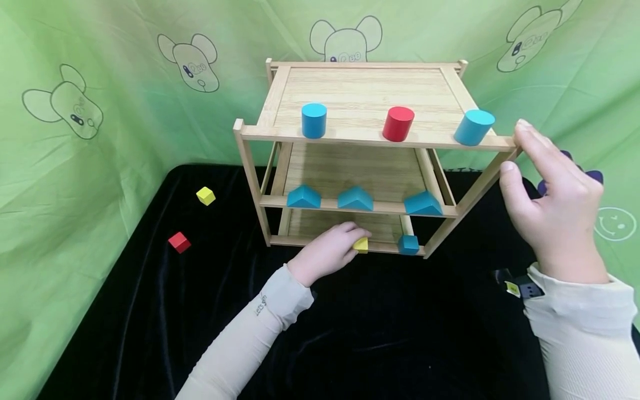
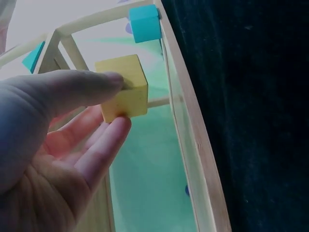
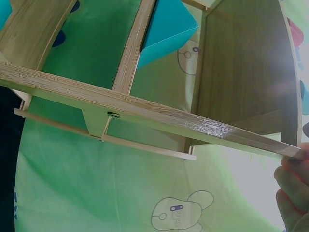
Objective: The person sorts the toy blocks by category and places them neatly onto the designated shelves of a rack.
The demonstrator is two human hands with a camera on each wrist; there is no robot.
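My left hand (image 1: 330, 250) pinches a yellow cube (image 2: 128, 89) between thumb and fingers at the front edge of the bottom tier of a wooden shelf (image 1: 370, 89). A blue cube (image 1: 408, 245) sits to its right on the same tier. With thumb and fingers about the front right corner post, my right hand (image 1: 560, 205) holds the shelf at its top. Along the middle tier's front edge lie three blue triangular blocks, the central one (image 1: 355, 198) above my left hand. On the top tier are a blue cylinder (image 1: 314, 120), a red cylinder (image 1: 398, 124) and another blue cylinder (image 1: 474, 127).
On the black cloth (image 1: 380, 333), left of the shelf, lie a yellow cube (image 1: 205, 195) and a red cube (image 1: 179, 242). A green curtain (image 1: 125, 44) with cartoon outlines hangs behind and at the sides. Near the right cuff is a small dark strap-like item (image 1: 527, 289).
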